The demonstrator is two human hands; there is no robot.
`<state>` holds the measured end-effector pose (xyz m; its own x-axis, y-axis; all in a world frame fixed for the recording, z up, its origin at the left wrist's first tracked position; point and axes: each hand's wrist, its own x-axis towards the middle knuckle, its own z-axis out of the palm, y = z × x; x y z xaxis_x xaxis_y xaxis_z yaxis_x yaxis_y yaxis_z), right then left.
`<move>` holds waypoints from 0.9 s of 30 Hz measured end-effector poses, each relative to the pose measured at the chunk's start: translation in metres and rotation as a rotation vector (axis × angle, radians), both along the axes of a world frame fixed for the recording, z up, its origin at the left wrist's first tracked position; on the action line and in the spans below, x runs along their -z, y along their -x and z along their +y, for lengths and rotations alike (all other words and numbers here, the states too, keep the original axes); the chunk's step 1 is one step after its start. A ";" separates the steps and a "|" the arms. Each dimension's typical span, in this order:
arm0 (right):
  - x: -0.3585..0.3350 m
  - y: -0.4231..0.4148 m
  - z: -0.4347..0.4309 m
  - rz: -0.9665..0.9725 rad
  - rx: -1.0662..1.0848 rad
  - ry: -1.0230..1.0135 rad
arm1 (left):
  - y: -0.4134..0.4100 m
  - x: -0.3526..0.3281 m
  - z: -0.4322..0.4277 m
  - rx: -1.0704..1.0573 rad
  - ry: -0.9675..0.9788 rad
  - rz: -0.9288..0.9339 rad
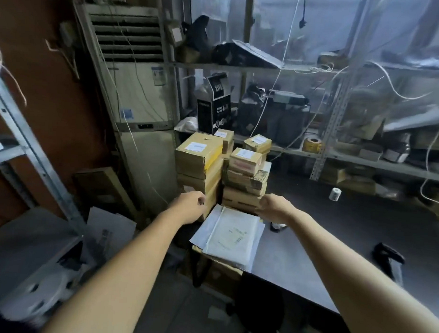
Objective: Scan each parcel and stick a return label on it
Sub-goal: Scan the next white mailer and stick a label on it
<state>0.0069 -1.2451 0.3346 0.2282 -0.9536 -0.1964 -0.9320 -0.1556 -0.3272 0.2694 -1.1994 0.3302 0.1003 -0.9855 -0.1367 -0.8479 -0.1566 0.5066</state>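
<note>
Your left hand point(191, 205) and right hand point(274, 208) sit low against the stacks point(199, 157), grip unclear; tugging there could topple them.

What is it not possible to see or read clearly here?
All in the head view:
1. Left hand and right hand: fingers point away from the camera, so any grip on the parcel stacks is unclear.
2. Parcel labels: print too small.
3. Dark object beside the white mailer: the right wrist partly covers it.
4. Shelf goods: blurred behind plastic sheeting.
</note>
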 end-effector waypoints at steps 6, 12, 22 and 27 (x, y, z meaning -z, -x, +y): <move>0.048 0.026 -0.042 -0.028 0.031 -0.049 | 0.025 0.046 -0.033 -0.043 -0.098 -0.027; 0.118 0.016 -0.090 0.019 0.031 -0.138 | 0.017 0.112 -0.080 -0.015 -0.168 -0.107; 0.210 -0.007 -0.161 0.127 0.141 -0.255 | 0.019 0.226 -0.161 0.010 -0.282 -0.021; 0.239 -0.016 -0.171 0.128 0.233 -0.322 | 0.023 0.257 -0.174 -0.007 -0.376 -0.010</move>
<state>0.0229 -1.4160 0.0953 -0.0321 -0.8619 -0.5061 -0.9665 0.1559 -0.2040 0.2463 -1.3736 0.0735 0.1105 -0.8661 -0.4875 -0.8508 -0.3359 0.4040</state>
